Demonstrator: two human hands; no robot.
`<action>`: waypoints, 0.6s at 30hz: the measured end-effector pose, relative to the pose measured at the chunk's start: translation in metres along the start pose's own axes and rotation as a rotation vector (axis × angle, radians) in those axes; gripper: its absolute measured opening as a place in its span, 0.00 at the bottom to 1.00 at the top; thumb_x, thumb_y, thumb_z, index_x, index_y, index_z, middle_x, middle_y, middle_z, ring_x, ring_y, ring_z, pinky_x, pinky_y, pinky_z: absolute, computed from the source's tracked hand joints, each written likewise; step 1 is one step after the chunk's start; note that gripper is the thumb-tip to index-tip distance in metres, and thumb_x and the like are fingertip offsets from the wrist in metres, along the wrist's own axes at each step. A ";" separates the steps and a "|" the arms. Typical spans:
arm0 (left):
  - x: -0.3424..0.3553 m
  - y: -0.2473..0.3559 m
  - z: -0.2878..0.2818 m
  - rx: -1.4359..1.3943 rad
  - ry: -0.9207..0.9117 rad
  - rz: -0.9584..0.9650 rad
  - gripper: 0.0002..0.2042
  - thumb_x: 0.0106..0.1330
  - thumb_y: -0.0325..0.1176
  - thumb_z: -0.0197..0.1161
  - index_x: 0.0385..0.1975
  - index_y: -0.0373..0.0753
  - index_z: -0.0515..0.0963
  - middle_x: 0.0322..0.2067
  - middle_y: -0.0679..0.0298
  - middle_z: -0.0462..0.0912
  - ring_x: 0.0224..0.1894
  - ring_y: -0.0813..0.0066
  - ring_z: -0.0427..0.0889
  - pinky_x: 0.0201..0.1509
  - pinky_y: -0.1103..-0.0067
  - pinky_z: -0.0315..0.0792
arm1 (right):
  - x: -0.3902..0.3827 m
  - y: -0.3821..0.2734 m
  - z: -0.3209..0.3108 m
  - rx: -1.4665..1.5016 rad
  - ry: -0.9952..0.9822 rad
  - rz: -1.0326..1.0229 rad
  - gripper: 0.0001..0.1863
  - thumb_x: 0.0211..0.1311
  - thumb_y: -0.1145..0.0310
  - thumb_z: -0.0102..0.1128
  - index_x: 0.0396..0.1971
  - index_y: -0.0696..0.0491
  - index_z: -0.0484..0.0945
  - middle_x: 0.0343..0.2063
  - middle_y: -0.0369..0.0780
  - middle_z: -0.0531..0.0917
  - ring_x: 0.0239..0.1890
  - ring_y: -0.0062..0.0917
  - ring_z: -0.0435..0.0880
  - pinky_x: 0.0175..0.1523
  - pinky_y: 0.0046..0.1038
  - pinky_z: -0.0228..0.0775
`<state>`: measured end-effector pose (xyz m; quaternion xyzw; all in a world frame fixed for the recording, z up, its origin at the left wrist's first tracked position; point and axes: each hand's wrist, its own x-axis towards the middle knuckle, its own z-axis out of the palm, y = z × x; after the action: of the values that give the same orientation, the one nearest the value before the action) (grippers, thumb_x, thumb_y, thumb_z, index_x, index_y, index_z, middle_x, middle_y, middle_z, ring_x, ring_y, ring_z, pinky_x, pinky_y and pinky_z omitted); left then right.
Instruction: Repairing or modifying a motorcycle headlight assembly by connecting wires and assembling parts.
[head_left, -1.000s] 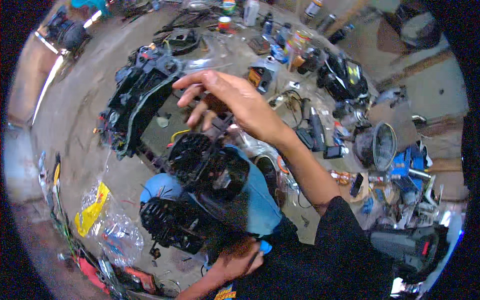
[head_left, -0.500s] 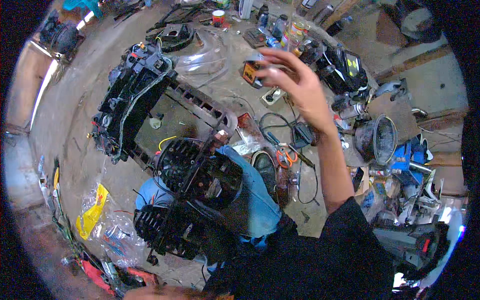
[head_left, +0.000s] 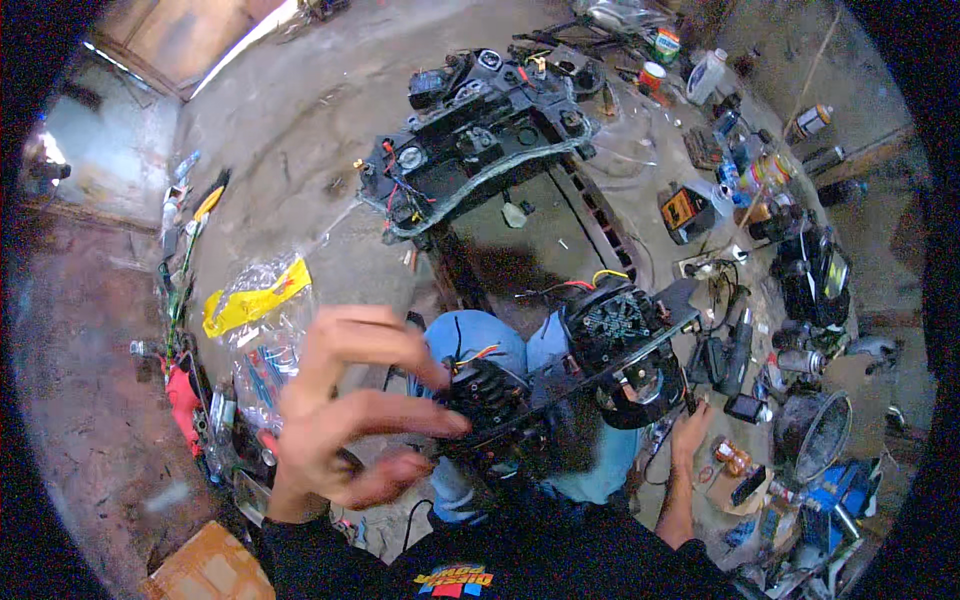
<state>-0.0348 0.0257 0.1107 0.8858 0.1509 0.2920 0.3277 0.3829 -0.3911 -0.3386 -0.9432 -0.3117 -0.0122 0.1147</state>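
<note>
A black plastic assembly [head_left: 545,400] with two round housings and a bar across them lies over my jeans-clad legs. Its right housing shows a round circuit board, and thin coloured wires stick out of both ends. My left hand [head_left: 355,410] is open, its fingers spread and bent at the assembly's left end; whether the fingertips touch it I cannot tell. Low at the right, beside the other end, my right hand [head_left: 688,432] is closed. A thin dark piece shows at its fingers, too small to name.
Ahead lies a large black moulded housing [head_left: 480,150] with wires, beside a slotted metal bar [head_left: 600,215]. An orange-and-black box [head_left: 685,212] stands on the floor to the right, near bottles, cables and a dark bucket [head_left: 812,435]. A plastic bag [head_left: 260,305] with yellow lies left.
My right hand has left the orange-and-black box and come down to the right of the assembly. My left hand has risen to the assembly's left end. The view has turned left.
</note>
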 end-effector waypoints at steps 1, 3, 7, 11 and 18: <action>0.008 0.005 0.002 -0.002 0.000 0.007 0.14 0.62 0.43 0.68 0.40 0.41 0.88 0.44 0.56 0.83 0.48 0.56 0.80 0.53 0.64 0.70 | -0.001 0.004 0.006 -0.048 -0.016 0.036 0.27 0.62 0.69 0.67 0.61 0.58 0.73 0.55 0.55 0.77 0.53 0.54 0.79 0.60 0.45 0.72; 0.016 0.010 0.006 0.085 -0.177 -0.049 0.14 0.64 0.42 0.67 0.46 0.43 0.85 0.53 0.54 0.81 0.58 0.49 0.77 0.61 0.60 0.69 | 0.003 0.008 0.012 -0.101 -0.026 0.077 0.26 0.62 0.69 0.67 0.59 0.58 0.74 0.53 0.55 0.78 0.53 0.54 0.79 0.59 0.46 0.72; 0.021 -0.009 0.014 -0.033 -0.244 -0.082 0.13 0.70 0.36 0.64 0.50 0.41 0.82 0.55 0.56 0.80 0.62 0.51 0.75 0.66 0.57 0.67 | 0.008 -0.004 -0.002 -0.137 -0.041 0.016 0.23 0.64 0.69 0.66 0.58 0.59 0.75 0.50 0.55 0.78 0.51 0.54 0.79 0.56 0.48 0.72; 0.022 -0.020 0.022 -0.085 -0.283 -0.093 0.18 0.75 0.48 0.55 0.49 0.39 0.82 0.53 0.54 0.83 0.61 0.50 0.78 0.68 0.59 0.67 | 0.001 -0.043 -0.040 -0.012 -0.026 0.025 0.19 0.70 0.68 0.61 0.56 0.60 0.75 0.47 0.55 0.79 0.50 0.55 0.79 0.56 0.49 0.71; 0.014 0.005 0.024 0.008 -0.356 -0.064 0.31 0.64 0.54 0.70 0.59 0.38 0.75 0.61 0.51 0.76 0.67 0.48 0.72 0.71 0.57 0.63 | -0.043 -0.174 -0.196 0.581 0.152 0.059 0.22 0.73 0.65 0.54 0.60 0.62 0.76 0.41 0.51 0.84 0.43 0.43 0.84 0.51 0.39 0.76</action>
<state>-0.0086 0.0165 0.1056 0.9196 0.1197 0.1193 0.3547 0.2544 -0.3245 -0.1158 -0.8758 -0.2651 0.0101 0.4032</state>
